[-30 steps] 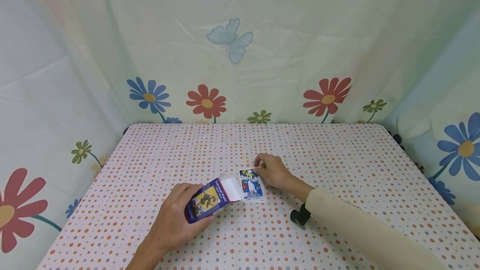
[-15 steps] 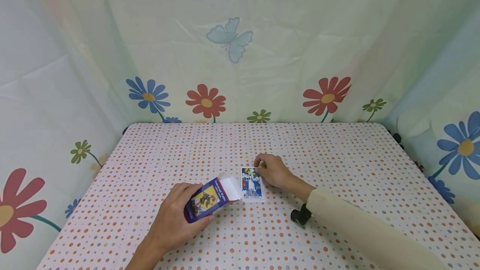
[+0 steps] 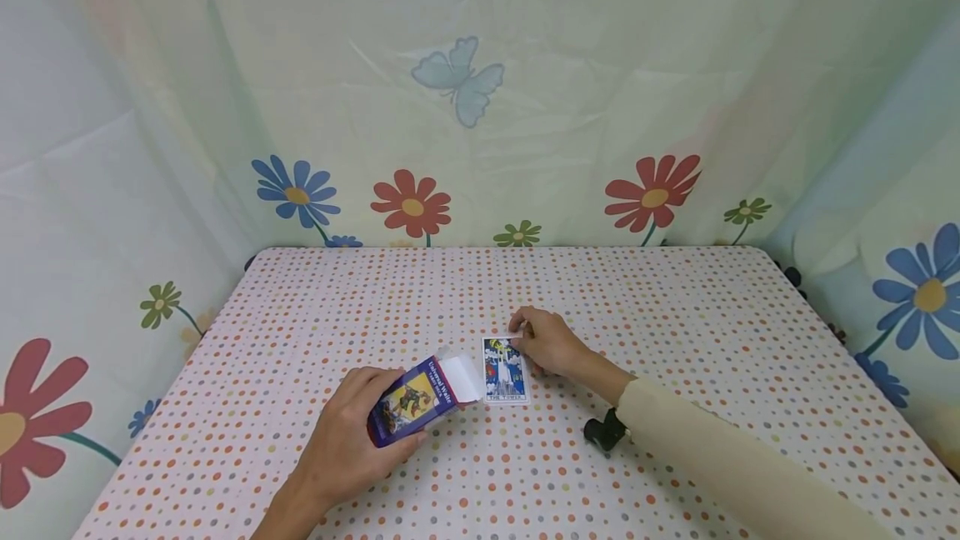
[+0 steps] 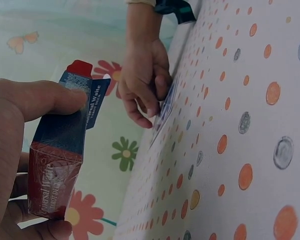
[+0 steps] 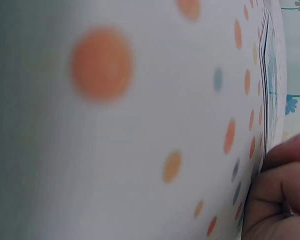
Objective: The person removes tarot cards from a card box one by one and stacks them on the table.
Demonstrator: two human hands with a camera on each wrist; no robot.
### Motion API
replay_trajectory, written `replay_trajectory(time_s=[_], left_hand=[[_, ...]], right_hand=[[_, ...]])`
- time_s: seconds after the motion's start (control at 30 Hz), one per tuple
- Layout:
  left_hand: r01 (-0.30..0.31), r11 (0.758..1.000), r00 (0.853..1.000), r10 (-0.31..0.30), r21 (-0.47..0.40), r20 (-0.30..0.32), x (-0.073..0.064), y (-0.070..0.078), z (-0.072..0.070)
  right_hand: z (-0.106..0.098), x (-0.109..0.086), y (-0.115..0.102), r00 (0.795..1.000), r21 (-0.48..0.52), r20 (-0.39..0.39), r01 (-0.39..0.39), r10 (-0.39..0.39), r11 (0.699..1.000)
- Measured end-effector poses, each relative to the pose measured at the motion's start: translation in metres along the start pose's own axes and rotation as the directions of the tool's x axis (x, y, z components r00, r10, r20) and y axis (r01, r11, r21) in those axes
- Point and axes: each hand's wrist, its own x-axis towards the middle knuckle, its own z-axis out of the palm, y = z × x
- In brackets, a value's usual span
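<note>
My left hand grips a purple-blue tarot card box between thumb and fingers. The box is tilted, its white end flap open toward the cards. In the left wrist view the thumb lies along one side of the box. Beside the flap, a small stack of tarot cards lies flat, "The Tower" face up on top. My right hand holds the stack by its upper right corner with curled fingers. Its fingers meet the stack's edge in the right wrist view; the exact grip is partly hidden.
A dotted cloth covers the table. Under the right forearm, a small black device sits at the wrist. Flower-printed curtains stand at the back and both sides.
The Tower card has shifted slightly right and turned straighter, now lining up with the cards beneath it. Both hands and the box have stayed nearly in place.
</note>
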Motion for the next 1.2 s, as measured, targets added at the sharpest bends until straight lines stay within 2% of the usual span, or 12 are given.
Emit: replay_trajectory(time_s=[0.3, 0.5, 0.63, 0.73, 0.87, 1.03, 1.2], left_hand=[[0.0, 1.0, 1.0, 0.0, -0.011, -0.016, -0.002, -0.002, 0.001], [0.01, 1.0, 1.0, -0.01, -0.022, -0.013, -0.003, -0.003, 0.002], [0.007, 1.0, 1.0, -0.007, -0.013, -0.016, -0.002, -0.004, 0.002], [0.005, 1.0, 1.0, -0.005, -0.013, -0.013, -0.002, -0.005, 0.001], [-0.001, 1.0, 1.0, 0.001, -0.016, -0.008, -0.002, -0.005, 0.002], [-0.013, 1.0, 1.0, 0.013, -0.022, -0.016, -0.002, -0.006, 0.002], [-0.014, 1.0, 1.0, 0.013, -0.025, -0.015, -0.001, -0.007, 0.001]], right_hand=[[-0.001, -0.008, -0.004, 0.999, 0.055, -0.007, -0.051, 0.051, 0.997], [0.001, -0.016, -0.008, 0.991, 0.028, -0.12, -0.049, 0.052, 0.998], [0.005, -0.025, -0.018, 0.984, 0.035, -0.178, 0.037, -0.031, 0.999], [0.01, -0.034, -0.029, 0.978, 0.089, -0.18, 0.123, -0.106, 0.988], [0.018, -0.049, -0.043, 0.97, 0.185, -0.16, 0.211, -0.182, 0.96], [0.026, -0.063, -0.055, 0.951, 0.25, -0.146, 0.303, -0.273, 0.92], [0.03, -0.072, -0.059, 0.941, 0.287, -0.131, 0.338, -0.313, 0.896]])
